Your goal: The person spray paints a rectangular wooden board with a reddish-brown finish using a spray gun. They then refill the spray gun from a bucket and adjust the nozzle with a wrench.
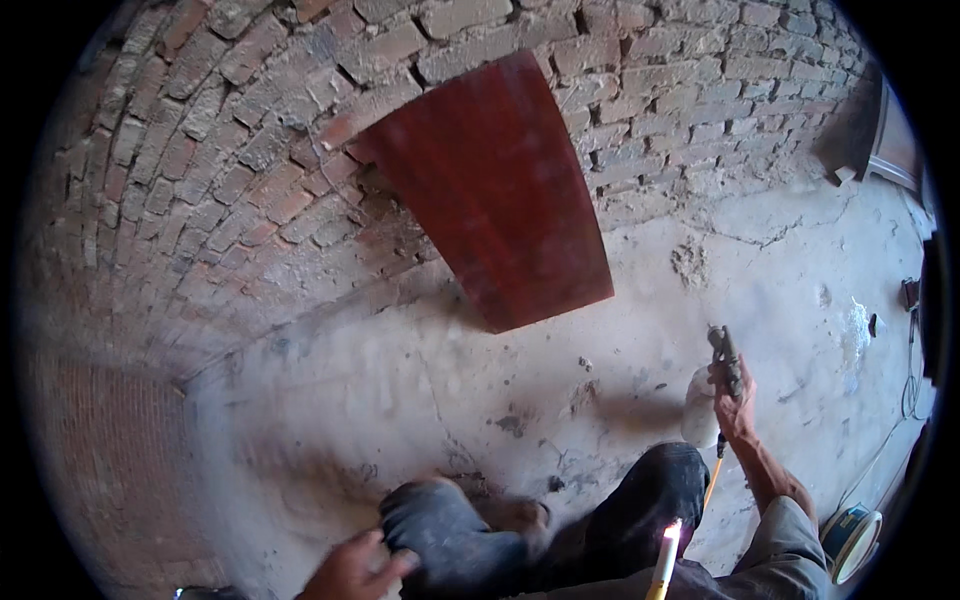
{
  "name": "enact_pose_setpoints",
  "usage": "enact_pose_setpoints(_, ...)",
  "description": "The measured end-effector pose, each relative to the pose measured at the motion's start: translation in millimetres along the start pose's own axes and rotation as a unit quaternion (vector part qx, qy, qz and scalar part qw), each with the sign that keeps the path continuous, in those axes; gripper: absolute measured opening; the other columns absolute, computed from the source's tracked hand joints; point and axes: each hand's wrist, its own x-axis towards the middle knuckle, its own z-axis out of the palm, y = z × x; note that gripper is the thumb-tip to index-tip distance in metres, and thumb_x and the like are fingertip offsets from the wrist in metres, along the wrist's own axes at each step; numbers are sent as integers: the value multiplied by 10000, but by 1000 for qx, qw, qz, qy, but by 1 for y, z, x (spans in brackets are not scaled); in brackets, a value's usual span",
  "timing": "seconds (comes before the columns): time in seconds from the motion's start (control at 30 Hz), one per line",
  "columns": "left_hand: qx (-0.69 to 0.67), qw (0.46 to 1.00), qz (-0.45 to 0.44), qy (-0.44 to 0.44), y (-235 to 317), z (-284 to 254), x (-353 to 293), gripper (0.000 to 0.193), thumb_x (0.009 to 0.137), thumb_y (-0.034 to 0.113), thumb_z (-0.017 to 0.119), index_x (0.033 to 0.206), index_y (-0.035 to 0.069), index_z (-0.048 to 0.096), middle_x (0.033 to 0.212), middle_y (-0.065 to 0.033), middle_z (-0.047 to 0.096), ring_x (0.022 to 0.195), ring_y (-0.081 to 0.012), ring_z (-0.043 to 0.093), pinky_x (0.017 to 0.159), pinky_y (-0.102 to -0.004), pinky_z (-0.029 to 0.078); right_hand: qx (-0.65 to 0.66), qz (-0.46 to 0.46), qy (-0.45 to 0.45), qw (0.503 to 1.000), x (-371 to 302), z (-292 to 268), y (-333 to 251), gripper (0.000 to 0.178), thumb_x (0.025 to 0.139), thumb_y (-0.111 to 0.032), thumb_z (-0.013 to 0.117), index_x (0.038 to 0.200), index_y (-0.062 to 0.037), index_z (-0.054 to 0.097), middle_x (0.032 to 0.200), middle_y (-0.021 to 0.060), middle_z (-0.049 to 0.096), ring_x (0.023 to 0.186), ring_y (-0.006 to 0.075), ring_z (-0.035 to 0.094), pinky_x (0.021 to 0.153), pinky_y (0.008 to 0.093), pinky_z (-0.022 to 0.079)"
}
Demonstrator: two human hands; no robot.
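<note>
My right hand (735, 405) is wrapped round the handle of a spray gun (724, 350), held out at the right above the floor. A whitish cup (699, 408) hangs at the gun, and a yellow hose (714, 480) runs down from the grip beside my right knee. Forward and to the left of the gun, apart from it, a dark red board (500, 190) leans against the brick wall with its lower edge on the floor. My left hand (352, 572) is low beside my left knee, its fingers loosely bent and apart, with nothing visible in it.
A rough brick wall (270, 150) curves behind the board. The pale concrete floor (330, 400) is stained and patchy. At the right are a round tub (852, 545), a cable (908, 395) and a dark panel (893, 150). A lit cigarette (666, 560) juts in from below.
</note>
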Motion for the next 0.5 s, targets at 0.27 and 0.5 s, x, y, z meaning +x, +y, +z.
enact_pose_setpoints(0.27,-287,916,280,-11,21,-23,53,519,1010,298,574,1363,-81,545,1063,-252,728,990,-318,729,933,-379,538,65,0,12,998,15,8,22,263,999,-241,602,1131,-15,591,837,34,622,753,128,592,677,289,486)
enact_pose_setpoints(0.5,-554,667,242,-435,65,-31,122,1029,877,735,515,1560,20,230,1440,-398,395,1391,-422,432,1197,-549,223,-16,93,21,995,27,17,4,322,984,-305,601,1094,-2,612,847,67,658,739,144,615,654,302,483)
